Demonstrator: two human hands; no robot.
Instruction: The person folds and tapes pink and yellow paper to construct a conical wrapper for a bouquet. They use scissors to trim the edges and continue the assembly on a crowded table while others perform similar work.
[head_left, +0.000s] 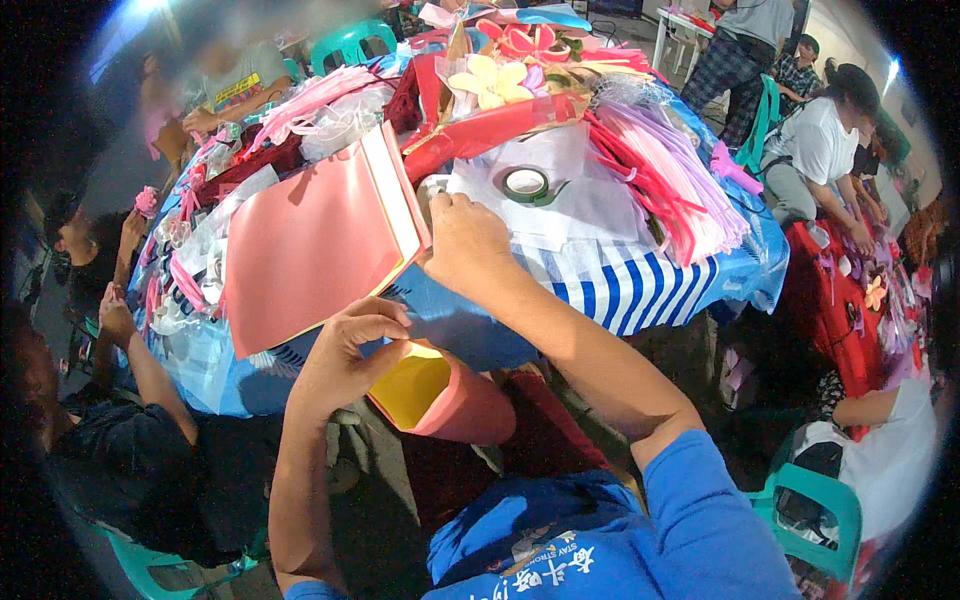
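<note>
Above the lap, just off the near edge of the blue-covered table (490, 340), sits a rolled paper (465, 405), coral outside and yellow inside, its open end tilted toward the left. Left hand (350, 350) half curled, thumb and forefinger bent into a loop at the far rim of the roll; cannot tell whether the rim is firmly pinched. Right hand (466, 240) on the table, fingers folded inward at the right edge of the coral paper stack (315, 245); anything between its fingertips is hidden. Farther right, a tape roll (525, 184) lies on white sheets (590, 215). Handling, judged by look: the roll should be light, springy, fairly stiff along its length, yet easily dented at the mouth. Best hold: a gentle pinch through the wall at the rim, with a palm cupped under the body; squeezing would likely crease it. Stack sheets probably slide over one another; grip several together, near a corner.
</note>
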